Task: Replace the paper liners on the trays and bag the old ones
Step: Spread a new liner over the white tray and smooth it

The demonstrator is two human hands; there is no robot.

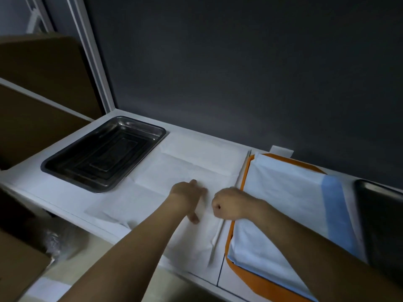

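A bare steel tray (104, 153) sits at the left of the white counter. A large white paper liner (185, 168) lies spread flat on the counter to its right. My left hand (188, 196) presses on the liner with fingers spread. Beside it, my right hand (231, 203) is curled, its fingers pinching the liner's raised right edge (218, 234). An orange tray (242, 267) at the right holds a pale blue-and-white liner (290, 199).
A dark tray (383, 225) shows at the far right edge. Cardboard boxes (39, 118) stand at the left, and a clear plastic bag (54, 238) lies below the counter. A dark wall rises directly behind the counter (65, 192).
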